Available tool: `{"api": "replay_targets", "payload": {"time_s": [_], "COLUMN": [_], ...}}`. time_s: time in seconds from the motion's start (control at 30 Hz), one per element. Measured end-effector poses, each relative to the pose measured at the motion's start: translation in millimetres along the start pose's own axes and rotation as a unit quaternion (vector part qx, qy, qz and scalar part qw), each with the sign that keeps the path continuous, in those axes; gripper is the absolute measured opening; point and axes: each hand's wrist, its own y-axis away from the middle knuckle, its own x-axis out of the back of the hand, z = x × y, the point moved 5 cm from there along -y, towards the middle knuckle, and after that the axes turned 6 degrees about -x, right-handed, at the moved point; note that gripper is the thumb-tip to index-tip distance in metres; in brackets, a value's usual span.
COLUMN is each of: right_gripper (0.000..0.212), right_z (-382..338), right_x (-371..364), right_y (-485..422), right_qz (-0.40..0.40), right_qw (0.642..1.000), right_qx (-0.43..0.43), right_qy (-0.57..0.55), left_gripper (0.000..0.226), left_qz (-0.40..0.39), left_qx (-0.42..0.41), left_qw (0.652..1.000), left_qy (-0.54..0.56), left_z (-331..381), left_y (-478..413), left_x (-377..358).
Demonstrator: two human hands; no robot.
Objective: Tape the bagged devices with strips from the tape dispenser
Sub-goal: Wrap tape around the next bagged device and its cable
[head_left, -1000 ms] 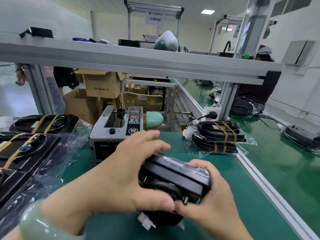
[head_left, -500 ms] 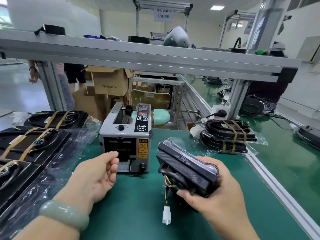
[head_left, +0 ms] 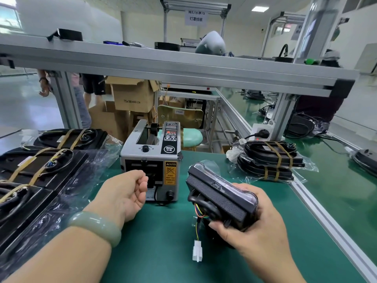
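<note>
head view: right hand [head_left: 257, 227] grips the device [head_left: 220, 193] above the mat [head_left: 163, 242], beside the dispenser [head_left: 151, 158]; left hand [head_left: 126, 193] curls at its outlet, whether pinching tape i cannot tell, so pull any strip straight and hold the bag taut.

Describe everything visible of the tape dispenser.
The tape dispenser is a grey, metal-looking box with a black control strip, black knobs, a yellow caution label and an open top showing a roller. It stands upright on the green table, behind the left hand, whose curled fingers reach its front outlet; contact is unclear.
</note>
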Motion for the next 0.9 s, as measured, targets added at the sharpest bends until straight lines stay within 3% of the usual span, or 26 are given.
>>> {"api": "replay_targets", "payload": {"time_s": [0.5, 0.7, 0.8, 0.9], "right_gripper": [0.076, 0.071, 0.065, 0.064], "right_z": [-3.6, -3.7, -5.0, -5.1], "right_x": [0.1, 2.2, -0.4, -0.3], "right_y": [2.5, 1.2, 1.1, 1.7], "right_qz": [-0.007, -0.008, -0.019, -0.019], "right_qw": [1.000, 1.000, 1.000, 1.000], "right_qx": [0.016, 0.012, 0.003, 0.005], "right_qy": [0.003, -0.004, -0.022, -0.021], "left_gripper": [0.011, 0.020, 0.014, 0.022], "left_qz": [0.132, -0.027, -0.125, -0.159], "left_qx": [-0.085, -0.073, -0.119, -0.192], "left_qw": [0.987, 0.996, 0.985, 0.967], "left_qy": [-0.033, 0.031, -0.002, -0.057], "left_z": [-3.3, -3.7, 1.6, 4.7], "left_y": [-19.6, 34.5, 72.2, 99.4], "left_x": [-1.0, -0.9, -2.3, -5.6]}}
